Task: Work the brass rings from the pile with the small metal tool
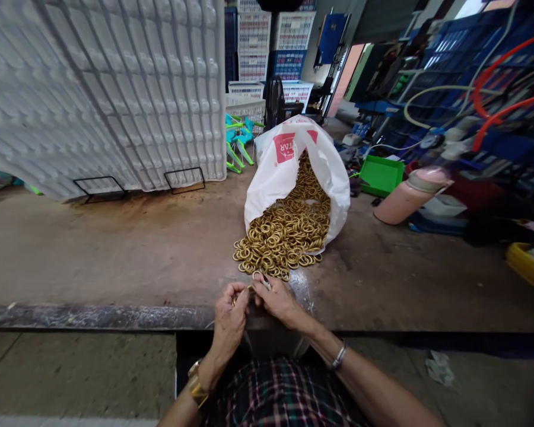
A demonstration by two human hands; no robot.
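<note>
gold-coloured rings (287, 232), red-printed white bag (269, 190), dark plaid garment (289, 391)

**Workshop, bulk small parts**

Reads as a workshop. Long worn bench (93, 255), front edge scuffed, brass-coloured rings (285, 237) heaped in bulk at the mouth of an open bag (267, 196). Blue and white plastic crates (253, 32) stacked at the back. White ribbed panels (173, 89) stand on the left. Right side: orange hoses (516, 107), gauge (428, 140), green bin (382, 176), general clutter. Bare, stained floor (80, 373) below.
</note>
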